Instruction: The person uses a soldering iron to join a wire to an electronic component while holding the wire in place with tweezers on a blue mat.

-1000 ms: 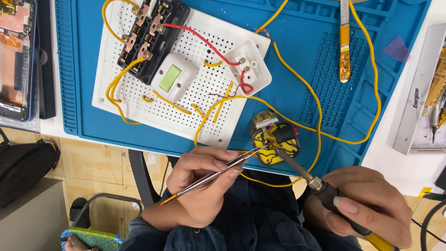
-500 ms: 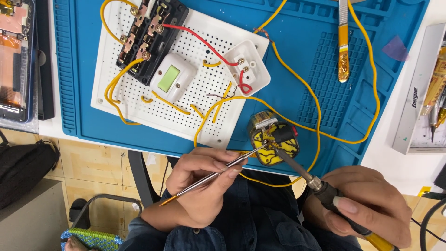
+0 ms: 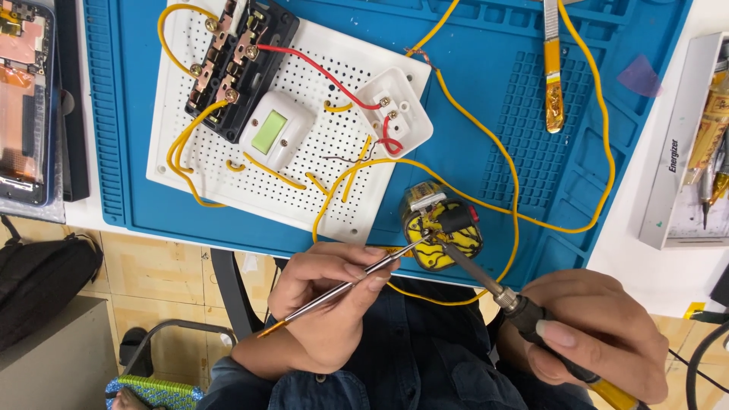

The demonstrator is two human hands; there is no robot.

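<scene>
Yellow plug (image 3: 442,226) sits on blue mat (image 3: 531,152) near bench edge, unmoved since a second ago. Left hand (image 3: 326,304) pinching tweezers (image 3: 342,287), right hand (image 3: 600,338) gripping soldering iron (image 3: 486,281); tips seemingly touching plug, work steady.

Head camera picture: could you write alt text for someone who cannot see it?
Seen from above, a left hand holds tweezers and a right hand holds a soldering iron, both tips meeting at a small yellow part on a blue mat. Behind it lies a white pegboard wired with yellow and red wires.

White-grey box (image 3: 678,178) at right edge, phone screen (image 3: 23,99) top left
</scene>
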